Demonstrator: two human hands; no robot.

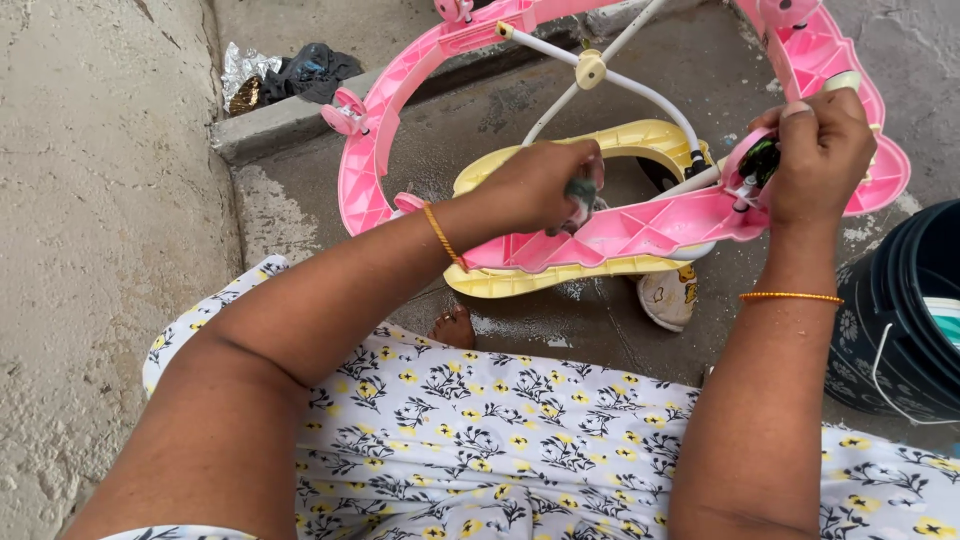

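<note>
A pink plastic baby walker frame [372, 140] lies upturned on the wet concrete floor, with a yellow ring [520, 282] under it and white metal tubes [640, 90] crossing above. My left hand [540, 185] is closed on a small green scrubbing pad [582, 192] pressed against the pink base. My right hand [822, 150] grips the frame at a black caster wheel [762, 160] on its right side. Both wrists carry thin gold bangles.
A dark blue bucket [900, 320] stands at the right edge. Crumpled foil and a dark rag [290, 72] lie on a concrete ledge at the back left. A rough concrete wall fills the left. My floral dress [500, 440] and a bare foot [455, 328] are below.
</note>
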